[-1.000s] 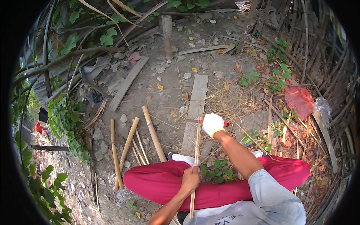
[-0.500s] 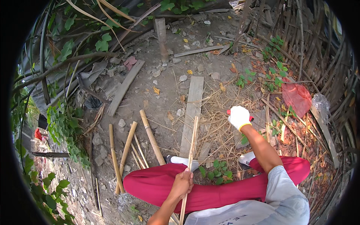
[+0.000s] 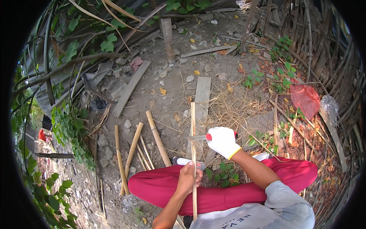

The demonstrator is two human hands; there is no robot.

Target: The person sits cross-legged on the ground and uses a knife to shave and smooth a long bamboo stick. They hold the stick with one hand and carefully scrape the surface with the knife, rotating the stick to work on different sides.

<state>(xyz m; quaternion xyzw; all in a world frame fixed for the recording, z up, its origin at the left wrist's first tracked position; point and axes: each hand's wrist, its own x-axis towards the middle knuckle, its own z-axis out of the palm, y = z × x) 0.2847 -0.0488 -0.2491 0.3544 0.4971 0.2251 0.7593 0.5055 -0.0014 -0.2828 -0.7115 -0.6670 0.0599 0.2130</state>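
Green vines (image 3: 72, 128) hang at the far left, and then several bamboo poles (image 3: 119, 154) rest near the person's bent left knee. Of the two hands, the bare left hand (image 3: 188, 178) is closed around a pale bamboo strip (image 3: 193, 152), which points upward past the knees, in front of a grey plank (image 3: 203, 93). A knife (image 3: 199, 137) crosses the strip above that fist, its red handle wrapped in the white-gloved right hand (image 3: 222, 142). Dry straw (image 3: 232, 105) lies beyond, and a red plastic bag (image 3: 305, 100) farther right.
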